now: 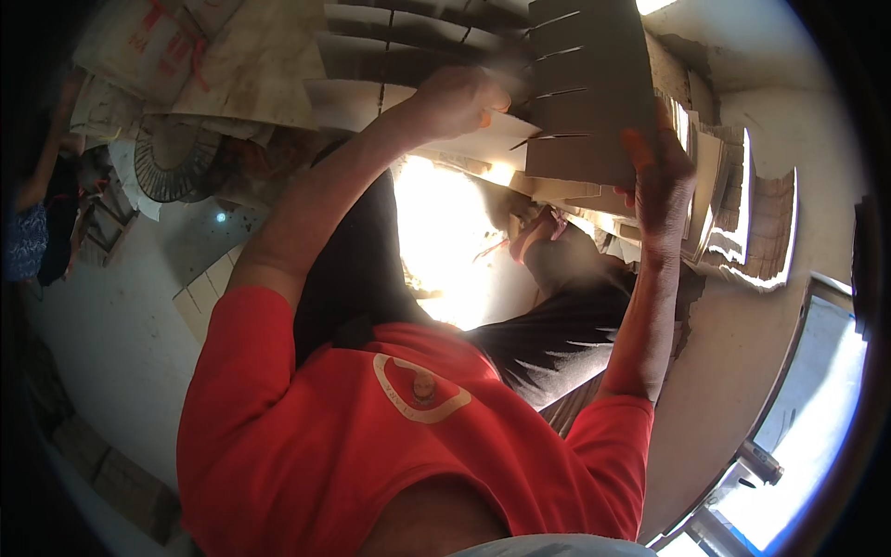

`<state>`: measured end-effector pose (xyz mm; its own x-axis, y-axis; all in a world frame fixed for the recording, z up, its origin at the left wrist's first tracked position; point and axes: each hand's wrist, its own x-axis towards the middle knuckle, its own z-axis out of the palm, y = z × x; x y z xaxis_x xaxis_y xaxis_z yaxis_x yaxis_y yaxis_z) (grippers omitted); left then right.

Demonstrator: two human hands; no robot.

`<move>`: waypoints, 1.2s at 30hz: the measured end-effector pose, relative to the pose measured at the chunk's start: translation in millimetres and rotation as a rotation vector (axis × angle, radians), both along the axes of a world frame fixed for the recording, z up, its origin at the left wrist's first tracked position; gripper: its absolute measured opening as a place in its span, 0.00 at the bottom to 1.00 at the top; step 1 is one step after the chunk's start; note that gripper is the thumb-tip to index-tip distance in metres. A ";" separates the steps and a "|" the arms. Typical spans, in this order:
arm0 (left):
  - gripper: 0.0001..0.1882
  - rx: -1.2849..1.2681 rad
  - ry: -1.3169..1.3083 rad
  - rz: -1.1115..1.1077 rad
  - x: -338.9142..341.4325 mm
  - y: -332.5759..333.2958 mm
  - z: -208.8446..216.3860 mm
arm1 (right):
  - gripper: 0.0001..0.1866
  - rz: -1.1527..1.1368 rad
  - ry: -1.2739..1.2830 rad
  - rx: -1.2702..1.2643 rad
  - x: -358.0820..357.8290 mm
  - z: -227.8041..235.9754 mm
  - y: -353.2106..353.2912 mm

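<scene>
So over at your far left there's another person's blue patterned garment (26, 243), then a round ribbed thing (176, 158), dark and kinda like a fan cover, can't say for sure what it is. Just right of that, a pale sheet (206, 292) with thin lines across it lies on the smooth floor.

Up top in the middle you've got rows of cardboard strips (357, 58), long, flat and matte, with narrow dark slits cutting across them. Your left hand (464, 100) is at the near strip, fingers curled in, but it's blurry, so I can't tell if they're pinching the edge or just resting there.

Key bit: the slotted panel (594, 93) sits just right of your left fingers, long axis running up and away from you, slotted edge facing that hand. It's stiff, flat, grey-brown board with straight edges, and its top runs out of view. Your right hand (666, 176) is the nearer one, actually touching: it pinches the lower right edge, with a fingertip pressed on the face.

Past that, a stack of cardboard (756, 223) leans in uneven layers, rough-edged and sunlit
</scene>
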<state>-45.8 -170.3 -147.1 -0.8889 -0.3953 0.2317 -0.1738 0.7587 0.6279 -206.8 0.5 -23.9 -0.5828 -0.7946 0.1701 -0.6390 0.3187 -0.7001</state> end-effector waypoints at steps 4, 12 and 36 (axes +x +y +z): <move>0.11 -0.002 -0.020 0.007 0.0 0.3 1.7 | 0.26 0.009 -0.077 0.048 5.0 -4.4 -10.4; 0.11 -0.043 0.030 0.000 -5.5 -1.9 -3.6 | 0.27 0.155 0.012 0.168 -2.2 -29.2 -26.3; 0.09 -0.106 -0.104 -0.069 -2.1 18.0 18.5 | 0.30 0.429 0.418 0.358 19.9 -72.0 -3.3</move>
